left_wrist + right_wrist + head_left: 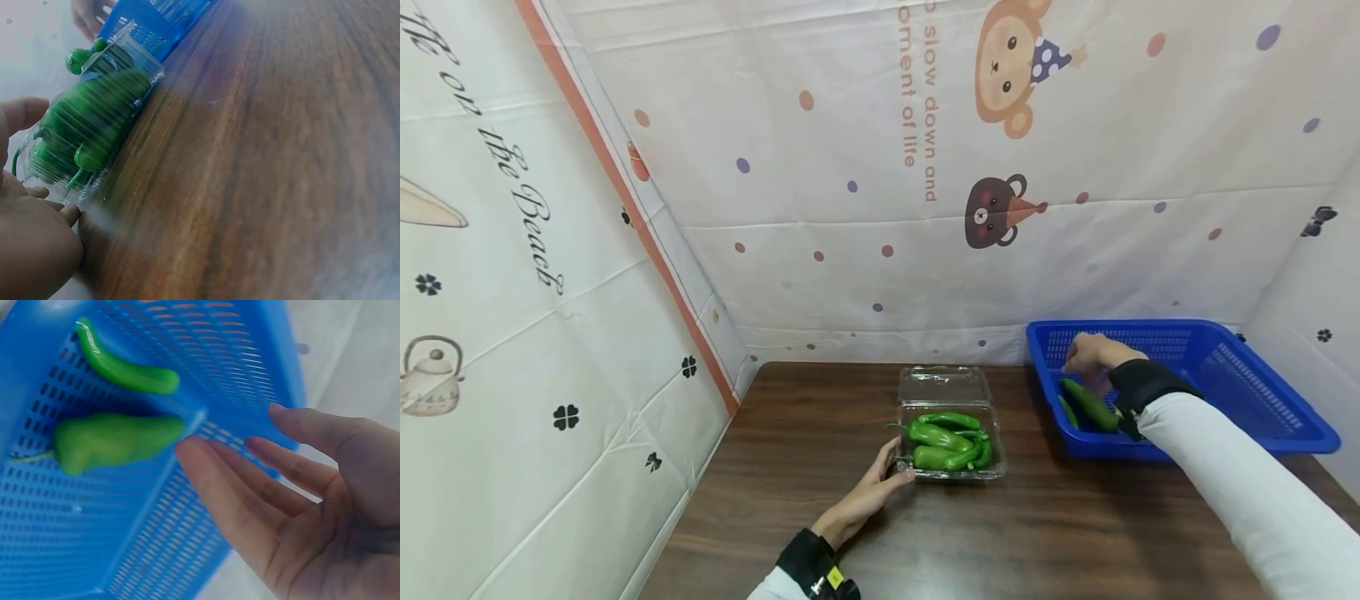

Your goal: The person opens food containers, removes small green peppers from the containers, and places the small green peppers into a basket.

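Observation:
In the head view a clear plastic clamshell box (997,467), lid raised at the back, holds several green peppers (951,439). My left hand (867,500) is at its near left corner, with thumb at the front edge and fingers along the left side. The left wrist view shows those fingertips right beside the box wall (94,187). My right hand (300,487) reaches into the blue basket (1262,392), fingers extended and holding nothing. Its fingertips are close to the tip of a wide green pepper (112,440); a slimmer curved green pepper (122,369) lies alongside.
The wooden table (760,467) carries both box and basket. A white printed cloth (820,192) hangs behind and along the sides, close to the table's back edge. The perforated basket stands at the back right, with raised walls around the peppers.

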Tool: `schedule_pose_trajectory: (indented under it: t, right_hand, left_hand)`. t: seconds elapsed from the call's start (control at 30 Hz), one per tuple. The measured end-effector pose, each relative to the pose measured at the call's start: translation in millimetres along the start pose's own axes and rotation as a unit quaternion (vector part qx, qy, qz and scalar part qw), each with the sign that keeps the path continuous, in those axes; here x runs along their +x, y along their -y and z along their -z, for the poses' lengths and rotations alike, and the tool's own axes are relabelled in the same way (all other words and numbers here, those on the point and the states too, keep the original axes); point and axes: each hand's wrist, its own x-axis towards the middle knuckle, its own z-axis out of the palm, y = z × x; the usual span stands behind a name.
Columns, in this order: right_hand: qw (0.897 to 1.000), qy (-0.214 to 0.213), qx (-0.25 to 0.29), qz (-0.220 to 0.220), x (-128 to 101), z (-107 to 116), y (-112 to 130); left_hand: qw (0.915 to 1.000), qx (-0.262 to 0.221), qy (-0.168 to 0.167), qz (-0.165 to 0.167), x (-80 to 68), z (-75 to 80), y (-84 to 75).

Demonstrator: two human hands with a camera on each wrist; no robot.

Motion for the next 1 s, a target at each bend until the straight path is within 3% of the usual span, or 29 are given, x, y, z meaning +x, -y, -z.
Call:
schedule_pose_trajectory:
  t: [0.23,0.47,0.67,1.0]
  right_hand:
    - [0.996,-0.061,-0.031,0.053,-4.4,8.2,30.4]
    - [0.984,-0.100,-0.092,0.117,-6.5,-4.0,73.4]
    - [0.970,-0.109,-0.127,0.174,-6.3,-19.8,100.0]
    - [0.954,-0.104,-0.127,0.251,-0.2,-49.0,113.1]
  left_hand:
    - [1.0000,-0.002,-0.006,0.000,-2.9,5.0,2.4]
    - [1.0000,0.001,-0.008,-0.001,-5.2,8.4,4.0]
    - [1.0000,0.005,-0.006,0.002,-5.3,7.2,3.6]
    - [0.9999,0.013,-0.004,0.003,-1.9,1.7,0.8]
